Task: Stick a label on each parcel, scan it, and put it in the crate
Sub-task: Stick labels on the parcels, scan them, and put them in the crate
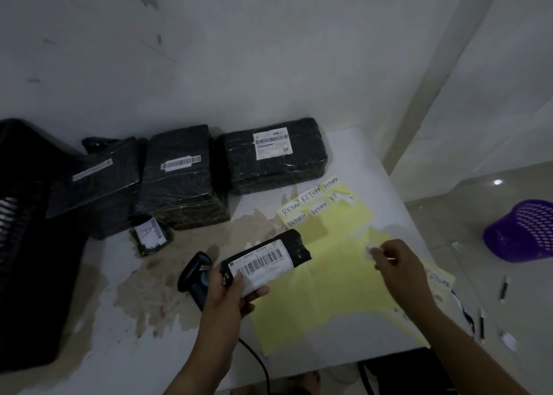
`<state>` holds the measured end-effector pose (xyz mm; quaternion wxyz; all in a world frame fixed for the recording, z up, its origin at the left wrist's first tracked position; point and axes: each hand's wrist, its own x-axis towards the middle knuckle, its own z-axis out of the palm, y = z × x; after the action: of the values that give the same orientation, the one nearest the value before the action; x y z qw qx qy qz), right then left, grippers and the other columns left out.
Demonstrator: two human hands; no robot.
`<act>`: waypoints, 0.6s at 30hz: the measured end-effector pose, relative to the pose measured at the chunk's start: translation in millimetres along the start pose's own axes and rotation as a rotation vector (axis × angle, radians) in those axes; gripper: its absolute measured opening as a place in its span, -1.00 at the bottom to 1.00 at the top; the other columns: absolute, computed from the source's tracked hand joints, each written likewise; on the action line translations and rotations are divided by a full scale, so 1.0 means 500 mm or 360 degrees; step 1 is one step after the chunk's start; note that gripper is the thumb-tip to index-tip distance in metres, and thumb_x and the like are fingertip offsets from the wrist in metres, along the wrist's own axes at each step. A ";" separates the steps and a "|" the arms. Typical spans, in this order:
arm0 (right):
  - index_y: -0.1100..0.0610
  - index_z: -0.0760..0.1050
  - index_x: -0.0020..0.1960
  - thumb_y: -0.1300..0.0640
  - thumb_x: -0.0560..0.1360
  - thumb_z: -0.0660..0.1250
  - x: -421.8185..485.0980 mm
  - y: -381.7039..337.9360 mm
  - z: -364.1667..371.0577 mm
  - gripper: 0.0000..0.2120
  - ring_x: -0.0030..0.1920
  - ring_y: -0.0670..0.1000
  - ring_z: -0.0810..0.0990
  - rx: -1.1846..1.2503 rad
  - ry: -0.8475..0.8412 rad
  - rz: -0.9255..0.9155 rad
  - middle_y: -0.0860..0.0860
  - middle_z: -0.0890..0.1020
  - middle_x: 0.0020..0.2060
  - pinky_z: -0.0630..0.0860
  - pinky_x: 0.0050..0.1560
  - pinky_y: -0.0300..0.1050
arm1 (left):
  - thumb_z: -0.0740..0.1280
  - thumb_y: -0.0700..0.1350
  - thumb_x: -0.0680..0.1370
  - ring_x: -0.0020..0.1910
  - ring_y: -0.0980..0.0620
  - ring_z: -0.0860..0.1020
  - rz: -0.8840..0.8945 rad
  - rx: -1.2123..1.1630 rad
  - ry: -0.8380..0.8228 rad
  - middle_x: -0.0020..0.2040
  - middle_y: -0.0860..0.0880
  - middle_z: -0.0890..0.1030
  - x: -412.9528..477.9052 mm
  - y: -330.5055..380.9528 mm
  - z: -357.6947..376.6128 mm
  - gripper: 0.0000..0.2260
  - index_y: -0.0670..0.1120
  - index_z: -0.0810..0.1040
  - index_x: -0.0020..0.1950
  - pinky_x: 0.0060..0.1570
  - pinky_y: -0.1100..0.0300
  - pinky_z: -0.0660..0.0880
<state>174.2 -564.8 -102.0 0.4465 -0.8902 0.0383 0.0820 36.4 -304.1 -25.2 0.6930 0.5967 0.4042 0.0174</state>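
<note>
1. Black plastic wraps the small parcel (266, 260) with a white barcode label, held up over the near middle of the stained white table (125, 352). The left hand (230, 296) grasps its near end, fingers curled round it.
2. To the right, the right hand (398, 264) hovers above the yellow backing sheet (329, 290), thumb and fingertips pinching a small white sticker (369, 252).
3. White handwritten RETURN labels (311, 204) sit at the sheet's far end.
4. A black handheld scanner (194, 272) lies on the table just left of the left hand, partly hidden by it.
5. Four more black wrapped parcels (182, 176) line the far side, the smallest one nearest.
6. A black slatted crate (27, 245) stands at the left edge.
7. On the floor to the right stands a purple mesh basket (523, 233).
</note>
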 end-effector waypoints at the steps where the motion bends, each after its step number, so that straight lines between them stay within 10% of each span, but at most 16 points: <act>1: 0.10 0.43 -0.18 0.05 0.54 0.37 -0.028 -0.033 -0.004 -0.80 -0.29 -0.08 0.55 0.0045 -0.0022 -0.0102 -0.04 0.54 -0.30 0.44 -0.25 -0.12 | 0.20 -0.12 0.72 -0.05 -0.01 0.74 0.0008 0.0002 -0.0003 0.05 0.05 0.74 -0.001 0.003 0.003 -0.80 0.10 0.50 0.27 -0.03 0.04 0.50; 10: -0.05 0.49 -0.13 0.08 0.51 0.41 -0.152 -0.246 0.009 -0.89 -0.15 -0.09 0.58 0.0160 -0.0361 -0.0670 -0.14 0.59 -0.25 0.41 -0.17 -0.36 | 0.19 -0.17 0.71 0.00 0.11 0.70 0.0191 -0.0027 -0.0096 0.03 0.21 0.70 -0.018 0.032 0.042 -0.78 0.15 0.49 0.22 -0.01 0.13 0.62; 18: -0.16 0.47 -0.12 -0.17 0.47 0.29 -0.150 -0.278 0.026 -0.90 -0.09 -0.12 0.55 0.0007 -0.0374 -0.0900 -0.22 0.54 -0.17 0.45 -0.10 -0.17 | 0.21 -0.21 0.70 -0.05 -0.04 0.69 0.0158 -0.0258 -0.0102 0.08 0.00 0.72 -0.019 0.039 0.044 -0.79 0.03 0.54 0.23 -0.10 0.07 0.62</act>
<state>118.8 -471.6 13.8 0.4550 -0.8490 -0.2626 0.0568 51.3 -321.2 -4.6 0.7498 0.5583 0.3491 0.0654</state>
